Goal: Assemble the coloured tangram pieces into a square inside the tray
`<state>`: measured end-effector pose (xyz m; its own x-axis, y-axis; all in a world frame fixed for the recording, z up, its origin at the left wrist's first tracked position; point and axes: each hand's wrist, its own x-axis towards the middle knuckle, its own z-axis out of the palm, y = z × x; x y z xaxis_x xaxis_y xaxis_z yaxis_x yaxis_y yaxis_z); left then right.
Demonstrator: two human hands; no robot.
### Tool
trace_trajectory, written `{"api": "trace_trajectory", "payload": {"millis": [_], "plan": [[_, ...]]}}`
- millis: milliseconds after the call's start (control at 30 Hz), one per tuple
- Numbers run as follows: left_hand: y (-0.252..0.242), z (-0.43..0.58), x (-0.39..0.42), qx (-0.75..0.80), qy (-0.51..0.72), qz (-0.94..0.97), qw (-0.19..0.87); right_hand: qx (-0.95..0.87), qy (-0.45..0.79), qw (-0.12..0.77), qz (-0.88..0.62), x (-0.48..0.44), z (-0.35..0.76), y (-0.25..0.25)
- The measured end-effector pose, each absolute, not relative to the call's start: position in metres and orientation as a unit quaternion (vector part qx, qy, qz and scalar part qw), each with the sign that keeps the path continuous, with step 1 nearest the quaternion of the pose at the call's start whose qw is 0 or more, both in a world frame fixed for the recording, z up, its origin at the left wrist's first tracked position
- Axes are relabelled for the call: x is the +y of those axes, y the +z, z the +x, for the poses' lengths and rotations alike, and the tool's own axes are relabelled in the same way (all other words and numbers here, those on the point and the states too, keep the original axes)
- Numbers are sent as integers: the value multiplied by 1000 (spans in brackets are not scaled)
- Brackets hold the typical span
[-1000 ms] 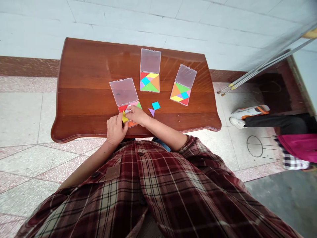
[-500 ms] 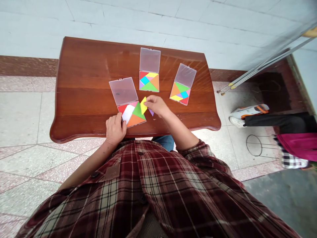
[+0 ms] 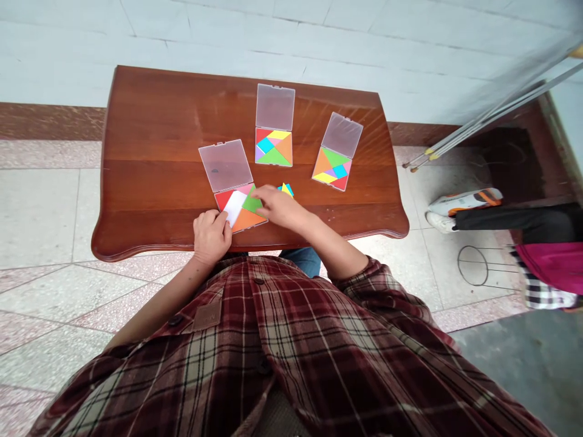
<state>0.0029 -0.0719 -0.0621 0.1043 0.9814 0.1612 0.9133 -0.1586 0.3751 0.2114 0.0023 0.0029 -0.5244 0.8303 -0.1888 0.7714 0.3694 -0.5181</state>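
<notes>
The nearest tangram case (image 3: 225,165) lies open, its clear lid folded back. In its tray are a red piece (image 3: 224,199), a pink piece, an orange triangle (image 3: 248,218) and a green triangle (image 3: 250,204), around a bare white gap (image 3: 235,207). My left hand (image 3: 212,235) grips the tray's left front edge, thumb at the white gap. My right hand (image 3: 280,207) is over the tray's right side, thumb and forefinger apart at the green triangle, with no piece visible in them. Just behind this hand, a yellow piece (image 3: 285,189) lies over a blue piece (image 3: 291,190), both partly hidden.
Two other open tangram cases, one at the back middle (image 3: 274,145) and one at the right (image 3: 331,168), hold full sets of coloured pieces. They rest on the brown wooden table (image 3: 159,133) by a wall. A person's leg (image 3: 492,220) and crutches (image 3: 455,136) are at right.
My right hand has let go of the yellow piece, which now lies on the table, and moved left over the green triangle. My left hand stays at the case edge.
</notes>
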Motion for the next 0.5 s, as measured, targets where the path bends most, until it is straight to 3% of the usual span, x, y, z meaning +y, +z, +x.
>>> {"api": "trace_trajectory", "payload": {"millis": [100,233,500], "plan": [[-63,3,-71,642,191,736,97,-881,296,-32,-367,-2,190,9],[-61,5,-71,650,185,729,107,-907,258,-110,-314,12,173,10],[-61,10,-70,667,166,721,86,-898,274,-149,-311,29,158,15]]}}
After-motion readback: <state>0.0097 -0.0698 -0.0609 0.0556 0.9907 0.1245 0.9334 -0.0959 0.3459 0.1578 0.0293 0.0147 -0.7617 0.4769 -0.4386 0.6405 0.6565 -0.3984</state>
